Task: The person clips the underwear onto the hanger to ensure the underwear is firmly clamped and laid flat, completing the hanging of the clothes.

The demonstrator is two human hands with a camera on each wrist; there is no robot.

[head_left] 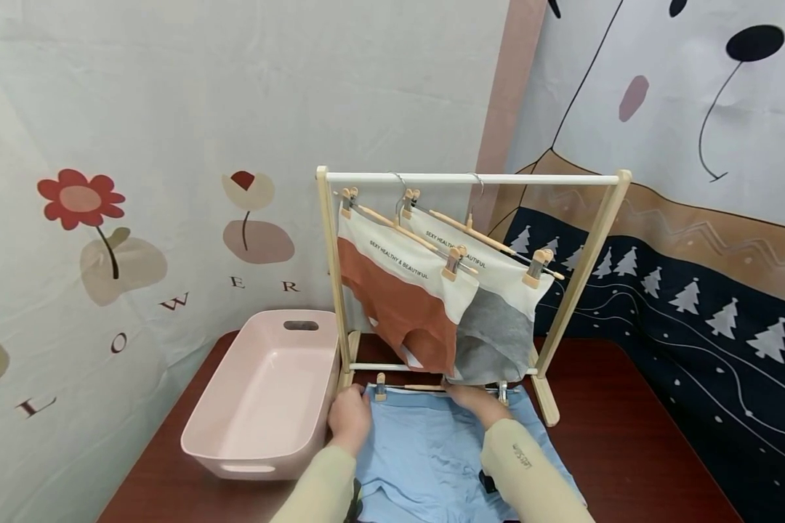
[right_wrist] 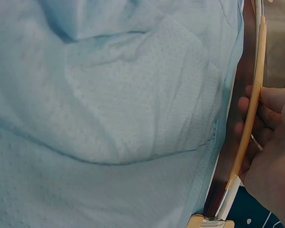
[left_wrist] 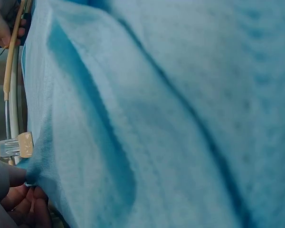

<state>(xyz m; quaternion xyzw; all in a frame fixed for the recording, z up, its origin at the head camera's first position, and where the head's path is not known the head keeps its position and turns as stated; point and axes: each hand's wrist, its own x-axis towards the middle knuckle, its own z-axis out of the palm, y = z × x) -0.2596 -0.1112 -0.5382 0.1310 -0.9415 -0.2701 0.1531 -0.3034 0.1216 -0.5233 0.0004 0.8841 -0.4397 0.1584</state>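
Light blue shorts (head_left: pixel 425 454) hang by the waistband from a wooden clip hanger (head_left: pixel 420 388), low in front of a small garment rack. My left hand (head_left: pixel 351 418) pinches the left corner of the waistband, just beside a clip (left_wrist: pixel 24 145). With my right hand (head_left: pixel 476 402) I grip the hanger's wooden bar (right_wrist: pixel 251 111) near its middle, thumb on one side and fingers curled behind. A second clip (head_left: pixel 503 392) holds the waistband on the right. The hanger's hook is mostly hidden.
On the rack (head_left: pixel 467 179) hang rust-and-white briefs (head_left: pixel 402 298) and grey-and-white briefs (head_left: pixel 497 327), both on clip hangers. A pink basin (head_left: pixel 251 407) stands to the left on the dark red table (head_left: pixel 634 436). Printed cloth (head_left: pixel 366 87) covers the walls behind.
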